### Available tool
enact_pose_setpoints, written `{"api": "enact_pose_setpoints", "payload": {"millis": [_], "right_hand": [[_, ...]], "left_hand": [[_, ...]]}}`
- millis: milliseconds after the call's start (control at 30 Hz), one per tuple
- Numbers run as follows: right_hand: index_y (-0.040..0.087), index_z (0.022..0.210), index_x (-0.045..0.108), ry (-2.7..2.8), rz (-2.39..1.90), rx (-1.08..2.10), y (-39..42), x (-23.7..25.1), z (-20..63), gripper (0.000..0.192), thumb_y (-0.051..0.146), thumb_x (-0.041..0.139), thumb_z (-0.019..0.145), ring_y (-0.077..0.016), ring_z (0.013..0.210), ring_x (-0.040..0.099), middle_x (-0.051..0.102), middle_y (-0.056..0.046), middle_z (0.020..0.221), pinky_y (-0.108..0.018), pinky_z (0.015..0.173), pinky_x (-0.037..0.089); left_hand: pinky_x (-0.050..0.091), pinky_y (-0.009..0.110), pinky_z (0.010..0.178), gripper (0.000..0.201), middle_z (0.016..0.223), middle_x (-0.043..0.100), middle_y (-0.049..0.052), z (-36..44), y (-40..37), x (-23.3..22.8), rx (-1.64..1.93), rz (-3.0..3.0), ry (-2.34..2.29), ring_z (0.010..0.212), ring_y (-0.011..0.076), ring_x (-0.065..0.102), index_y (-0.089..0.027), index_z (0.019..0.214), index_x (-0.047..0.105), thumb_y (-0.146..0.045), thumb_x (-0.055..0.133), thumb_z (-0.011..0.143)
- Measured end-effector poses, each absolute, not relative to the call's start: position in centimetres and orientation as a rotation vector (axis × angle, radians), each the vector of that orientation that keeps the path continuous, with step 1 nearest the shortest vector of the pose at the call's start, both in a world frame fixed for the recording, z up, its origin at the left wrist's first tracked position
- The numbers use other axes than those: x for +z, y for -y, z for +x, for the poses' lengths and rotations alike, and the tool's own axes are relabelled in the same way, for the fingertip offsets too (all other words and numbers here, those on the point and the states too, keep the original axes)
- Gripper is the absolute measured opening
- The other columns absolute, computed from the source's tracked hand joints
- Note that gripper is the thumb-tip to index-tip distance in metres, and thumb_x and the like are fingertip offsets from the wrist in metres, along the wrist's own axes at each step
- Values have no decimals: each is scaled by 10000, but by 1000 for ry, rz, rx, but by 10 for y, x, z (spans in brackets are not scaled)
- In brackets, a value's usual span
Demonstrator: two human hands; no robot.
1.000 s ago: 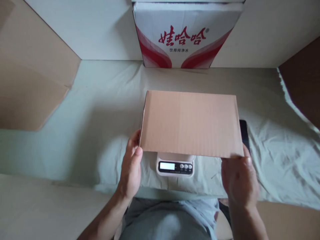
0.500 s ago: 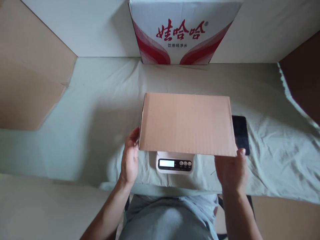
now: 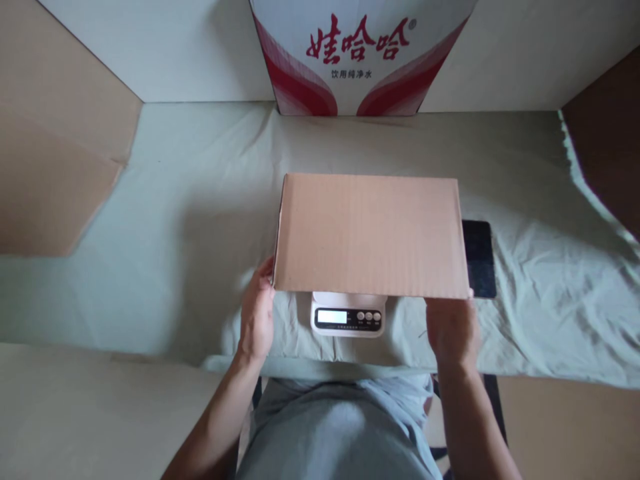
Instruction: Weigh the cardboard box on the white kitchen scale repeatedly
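Observation:
A plain brown cardboard box (image 3: 370, 235) lies flat over a white digital kitchen scale (image 3: 347, 327), hiding the scale's platform. Whether the box rests on the platform or is held just above it, I cannot tell. Only the front of the scale shows, with a lit display (image 3: 332, 317) and a few round buttons; the digits are unreadable. My left hand (image 3: 257, 317) grips the box at its left front corner, fingers partly behind the side. At the right front corner my right hand (image 3: 454, 331) holds the box, its fingers mostly hidden underneath.
A black phone-like slab (image 3: 480, 260) lies just right of the box on the green cloth (image 3: 210, 167). A large white and red carton (image 3: 350, 93) stands at the back. Brown cardboard panels (image 3: 60, 147) rise at left and right.
My right hand has moved inward and further beneath the box's corner, its thumb now mostly hidden. The box's front edge looks more level. The whole view has shifted slightly.

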State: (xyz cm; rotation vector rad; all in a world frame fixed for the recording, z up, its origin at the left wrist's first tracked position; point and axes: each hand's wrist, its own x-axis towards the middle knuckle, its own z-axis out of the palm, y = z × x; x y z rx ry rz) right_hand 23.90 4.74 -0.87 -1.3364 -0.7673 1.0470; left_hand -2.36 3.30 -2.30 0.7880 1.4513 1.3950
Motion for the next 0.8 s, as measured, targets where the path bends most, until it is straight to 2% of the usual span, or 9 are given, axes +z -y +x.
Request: {"api": "enact_pose_setpoints", "payload": {"millis": [133, 267, 533, 667, 800], "right_hand": [[289, 1110, 642, 747, -1246, 894, -38, 1, 233, 451, 533, 355, 862, -216, 1134, 578, 653, -34, 1160, -432, 1018, 399], [307, 1075, 658, 803, -1190, 921, -36, 7, 226, 430, 538, 369, 855, -214, 1078, 576, 662, -25, 1072, -415, 1000, 395], [320, 1003, 664, 906, -1070, 882, -78, 42, 216, 366, 529, 417, 832, -219, 1169, 526, 621, -8, 1105, -414, 1088, 361], [341, 1019, 645, 944, -1092, 862, -109, 37, 217, 374, 556, 410, 822, -215, 1202, 508, 605, 2, 1132, -421, 1090, 376], [311, 1090, 616, 975, -1183, 887, -133, 10, 222, 472, 624, 418, 797, -236, 1201, 519, 604, -27, 1177, -443, 1043, 407]], "left_hand": [[391, 420, 1096, 364, 1297, 575, 34, -12, -20, -2, 1476, 978, -1531, 1260, 234, 502, -306, 1185, 585, -454, 420, 896], [392, 416, 1095, 329, 1253, 573, 24, -2, -19, 12, 1423, 999, -1496, 1237, 222, 510, -325, 1131, 573, -492, 418, 895], [380, 411, 1110, 425, 1270, 549, -4, 10, -73, 42, 1581, 1095, -1364, 1268, 236, 481, -369, 1227, 505, -568, 478, 852], [400, 411, 1075, 429, 1210, 564, 16, 9, -111, 31, 1643, 1169, -1385, 1203, 237, 514, -330, 1207, 517, -576, 468, 859], [399, 403, 1051, 495, 1194, 562, 39, 6, -134, 4, 1602, 1173, -1419, 1196, 240, 517, -310, 1239, 490, -606, 479, 843]]}}
